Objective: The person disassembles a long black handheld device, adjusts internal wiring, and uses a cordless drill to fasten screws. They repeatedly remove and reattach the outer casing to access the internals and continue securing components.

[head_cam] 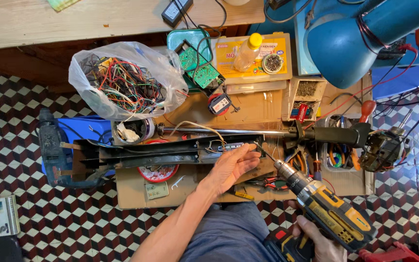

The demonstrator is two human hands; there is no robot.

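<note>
My right hand (318, 240) grips the handle of a yellow and black cordless drill (323, 204), its bit angled up-left toward the long black housing (170, 151) that lies across a sheet of cardboard (136, 189). My left hand (231, 165) rests on the right end of that housing, fingers near the drill bit tip and a small bundle of wires. A chrome tube (224, 131) runs behind the housing to a black handle part (335, 135) and a motor assembly (384, 148) on the right.
A clear bag of coloured wires (122, 85) sits at upper left. Green circuit boards (197, 65), a yellow parts box with a bottle (248, 51), a blue lamp (360, 34), a corded drill (54, 148), pliers (267, 183) and small part trays surround the work on the tiled floor.
</note>
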